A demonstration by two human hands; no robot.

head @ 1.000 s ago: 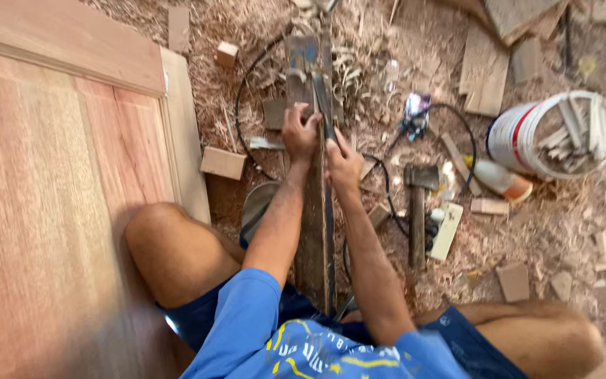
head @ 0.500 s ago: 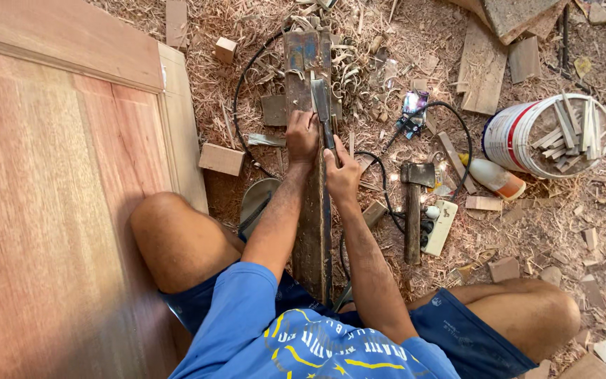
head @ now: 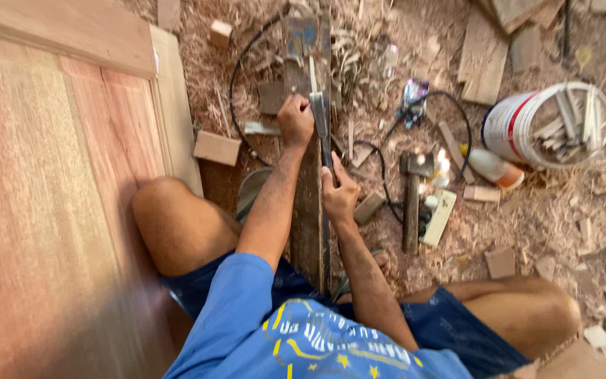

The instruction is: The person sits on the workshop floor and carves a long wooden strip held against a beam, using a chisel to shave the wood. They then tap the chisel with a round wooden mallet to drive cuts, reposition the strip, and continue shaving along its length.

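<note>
I sit on the ground with a long dark wooden plank [head: 308, 217] lying lengthwise between my legs. A narrow grey hand tool [head: 321, 125] lies along the plank's right edge. My left hand [head: 294, 121] is closed around the tool's far part, pressing on the plank. Closer to my body, my right hand [head: 339, 193] grips the tool's near end. The tool's cutting part is hidden under my hands.
A large reddish wooden door panel [head: 50, 175] fills the left. A hammer [head: 412, 203], a black cable [head: 387, 168], a glue bottle [head: 492, 168], a white bucket [head: 520, 123] of scraps, wood blocks [head: 217, 148] and shavings lie around.
My right hand has slid back along the plank toward my body, so my hands are farther apart. My left hand stays near the tool's far end.
</note>
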